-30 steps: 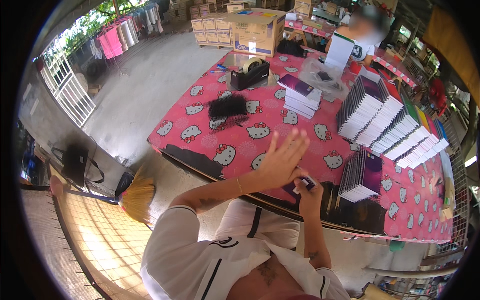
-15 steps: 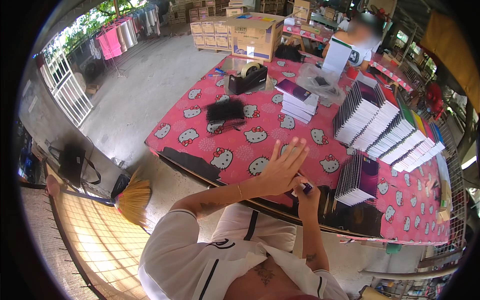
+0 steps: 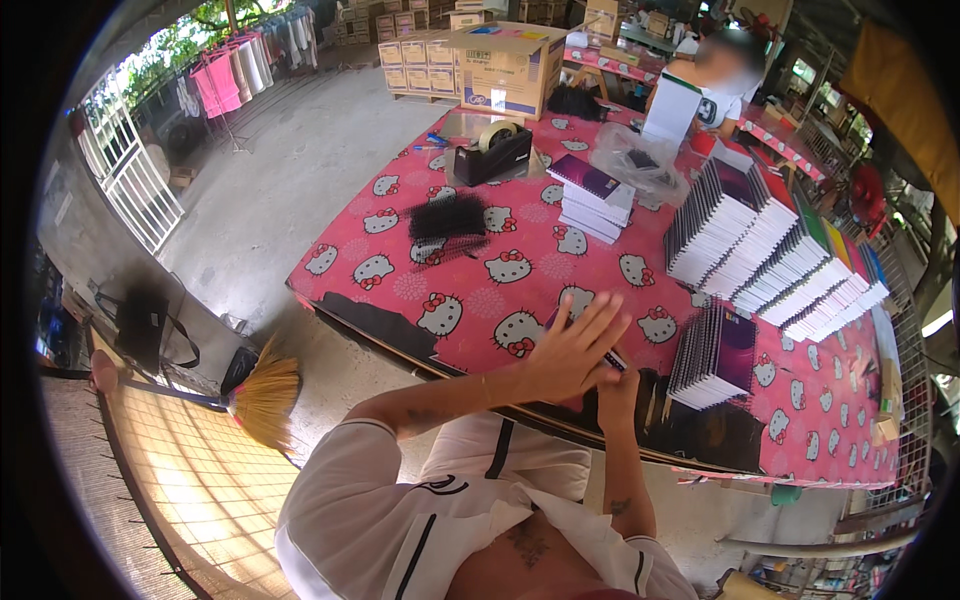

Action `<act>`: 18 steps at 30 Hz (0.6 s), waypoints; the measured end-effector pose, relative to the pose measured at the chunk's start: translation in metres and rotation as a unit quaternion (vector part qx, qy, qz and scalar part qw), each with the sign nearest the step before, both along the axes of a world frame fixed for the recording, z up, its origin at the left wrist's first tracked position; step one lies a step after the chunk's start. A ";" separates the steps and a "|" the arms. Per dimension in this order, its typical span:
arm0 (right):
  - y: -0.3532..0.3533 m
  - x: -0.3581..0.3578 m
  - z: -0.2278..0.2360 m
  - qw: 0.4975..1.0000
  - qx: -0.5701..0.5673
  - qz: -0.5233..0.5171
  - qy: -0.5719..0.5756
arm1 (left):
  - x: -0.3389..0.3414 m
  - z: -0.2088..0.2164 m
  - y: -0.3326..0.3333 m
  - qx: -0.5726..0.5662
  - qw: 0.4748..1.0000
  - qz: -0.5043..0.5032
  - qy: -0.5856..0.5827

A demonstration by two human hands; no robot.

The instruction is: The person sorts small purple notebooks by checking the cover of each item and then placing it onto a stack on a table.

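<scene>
Near the table's front edge, my left hand lies flat with its fingers stretched out over a small dark-covered spiral notebook. My right hand grips that notebook from below at its right end. Most of the notebook is hidden under my left palm; a bit of its edge and black coil shows between the hands. Just to the right stands a stack of purple-covered spiral notebooks. Beyond my hands sits a stack of purple-topped books. A heap of black binding coils lies to the left.
A black tape dispenser stands toward the far left of the pink patterned table. Long rows of notebooks fill the right side. A clear plastic bag and a large carton are farther back. Across the table is another person.
My left hand has shifted slightly right and toward me over the notebook, and its fingers have turned rightward. A little of the notebook's coiled edge now shows near my right hand.
</scene>
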State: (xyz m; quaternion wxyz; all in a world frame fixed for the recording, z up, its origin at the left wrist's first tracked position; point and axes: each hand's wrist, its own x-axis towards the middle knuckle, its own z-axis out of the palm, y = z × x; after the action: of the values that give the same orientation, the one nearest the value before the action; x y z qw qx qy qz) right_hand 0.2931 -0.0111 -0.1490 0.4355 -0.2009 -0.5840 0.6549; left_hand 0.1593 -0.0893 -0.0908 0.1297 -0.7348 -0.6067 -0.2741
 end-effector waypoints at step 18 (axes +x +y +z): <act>0.019 0.008 -0.008 0.970 0.145 0.017 -0.194 | 0.002 -0.028 -0.015 -0.091 0.995 -0.025 0.036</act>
State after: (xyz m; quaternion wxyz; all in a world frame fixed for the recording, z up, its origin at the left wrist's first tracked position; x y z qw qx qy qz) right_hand 0.3007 0.0083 -0.1569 0.3272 -0.2487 -0.7491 0.5196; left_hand 0.1611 -0.1046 -0.1188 0.0776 -0.7680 -0.6054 -0.1941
